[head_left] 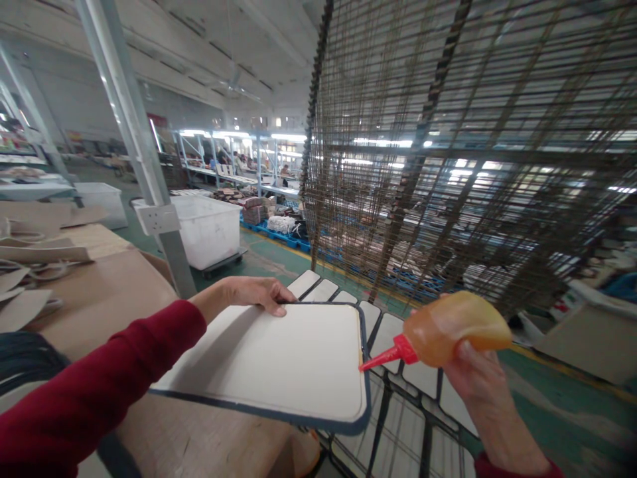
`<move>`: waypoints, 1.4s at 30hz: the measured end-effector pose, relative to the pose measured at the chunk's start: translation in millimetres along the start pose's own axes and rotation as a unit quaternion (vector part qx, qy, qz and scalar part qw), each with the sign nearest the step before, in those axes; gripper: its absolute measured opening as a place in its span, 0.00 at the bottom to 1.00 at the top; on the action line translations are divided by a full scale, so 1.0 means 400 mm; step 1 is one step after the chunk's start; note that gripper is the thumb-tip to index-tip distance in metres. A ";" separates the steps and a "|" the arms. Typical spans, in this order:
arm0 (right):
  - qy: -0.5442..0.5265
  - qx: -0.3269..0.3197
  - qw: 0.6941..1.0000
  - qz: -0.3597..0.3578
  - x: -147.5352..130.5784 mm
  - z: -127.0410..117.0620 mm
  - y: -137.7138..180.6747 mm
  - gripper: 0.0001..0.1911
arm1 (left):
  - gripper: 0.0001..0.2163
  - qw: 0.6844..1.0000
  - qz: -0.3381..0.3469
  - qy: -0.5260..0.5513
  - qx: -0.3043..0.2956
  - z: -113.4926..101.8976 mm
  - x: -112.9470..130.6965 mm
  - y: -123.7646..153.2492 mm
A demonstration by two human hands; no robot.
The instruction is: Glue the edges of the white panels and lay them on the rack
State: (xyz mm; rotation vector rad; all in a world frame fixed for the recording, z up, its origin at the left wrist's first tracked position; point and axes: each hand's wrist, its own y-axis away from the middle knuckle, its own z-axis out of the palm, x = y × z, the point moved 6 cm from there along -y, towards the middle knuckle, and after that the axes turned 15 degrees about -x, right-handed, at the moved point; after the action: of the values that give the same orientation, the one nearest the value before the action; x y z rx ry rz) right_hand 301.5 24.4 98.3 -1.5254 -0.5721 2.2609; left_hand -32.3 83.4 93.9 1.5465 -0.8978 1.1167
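A large white panel (279, 358) with rounded corners and a dark blue edge lies in front of me. My left hand (261, 292) grips its far edge, thumb on the white face and fingers out of sight beneath. My right hand (470, 368) is wrapped round a squeeze bottle (455, 325) of amber liquid, tilted down to the left. The bottle's red nozzle (385, 355) points at the panel's right rim, its tip at or just above the border. A thin yellowish line runs along that rim above the tip.
Several white panels with dark edges (391, 338) lie on a rack beyond and below. A tall wire-mesh rack (428, 133) rises at the right. A brown worktable (114, 279) and a metal post (134, 126) stand left; a white bin (206, 232) sits behind.
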 end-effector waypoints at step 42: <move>0.033 0.044 0.997 -0.057 -0.001 -0.030 0.073 0.28 | 0.18 0.995 0.014 0.072 0.071 -0.021 -0.043 0.031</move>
State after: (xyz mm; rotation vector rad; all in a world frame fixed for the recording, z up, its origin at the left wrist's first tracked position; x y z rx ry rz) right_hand 310.8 0.7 79.7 -1.4816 -0.5208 2.1133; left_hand -50.7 88.7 82.0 1.5494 -0.7582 1.3182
